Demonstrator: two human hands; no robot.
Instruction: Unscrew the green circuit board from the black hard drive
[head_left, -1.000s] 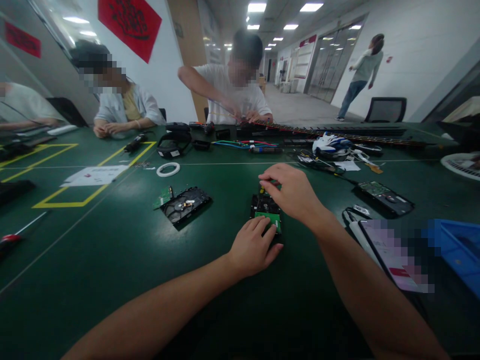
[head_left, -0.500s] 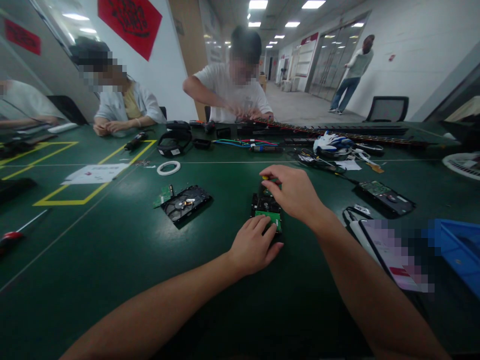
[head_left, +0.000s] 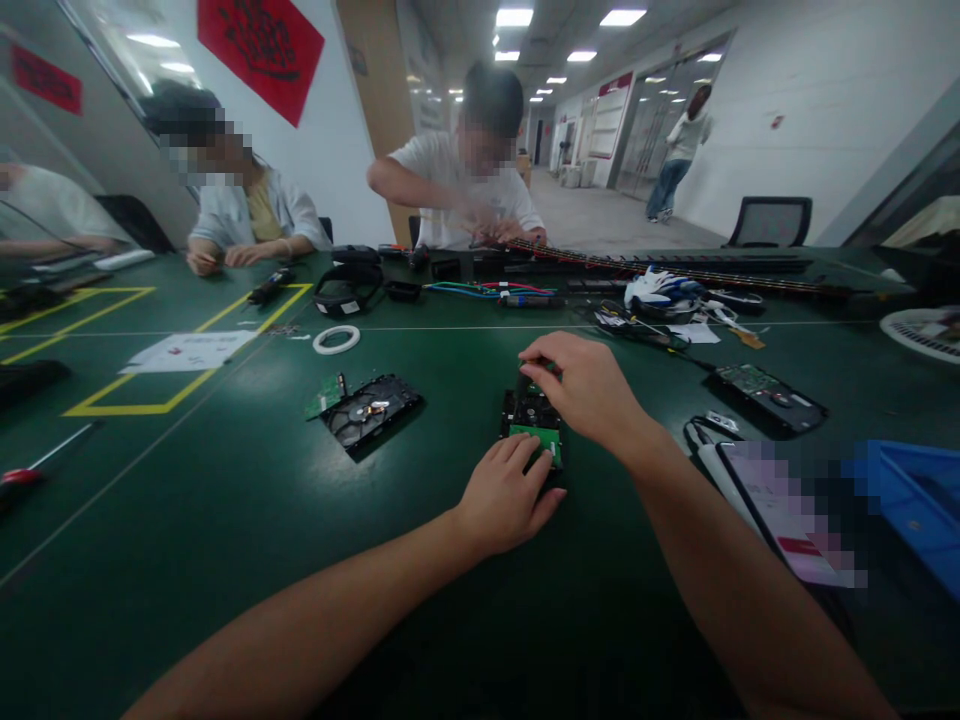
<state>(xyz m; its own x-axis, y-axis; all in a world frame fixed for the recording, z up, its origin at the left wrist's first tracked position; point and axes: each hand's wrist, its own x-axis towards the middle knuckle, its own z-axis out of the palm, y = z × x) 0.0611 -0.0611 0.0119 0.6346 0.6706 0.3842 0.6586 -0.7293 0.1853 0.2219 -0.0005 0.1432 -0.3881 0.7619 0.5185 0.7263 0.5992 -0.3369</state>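
A black hard drive with a green circuit board [head_left: 541,434] lies on the dark green table in front of me. My left hand [head_left: 506,490] rests on its near end, fingers spread over the board and thumb off to the right. Above the drive's far end, my right hand [head_left: 581,385] pinches the top of a dark, upright screwdriver [head_left: 521,392], whose tip is too dark to make out. Left of the drive, a second opened drive [head_left: 373,412] lies beside a loose green board [head_left: 324,397].
A third drive [head_left: 771,398], a phone [head_left: 784,510] and a blue bin [head_left: 915,500] are at the right. A white ring [head_left: 337,340] and a red-handled screwdriver [head_left: 22,476] lie left. Cables and gloves [head_left: 660,291] lie across the back, where people sit.
The yellow top seen at my right fingertips is now covered, and the tool stands more visibly upright. My left hand stays on the drive. The person standing in the background appears further left.
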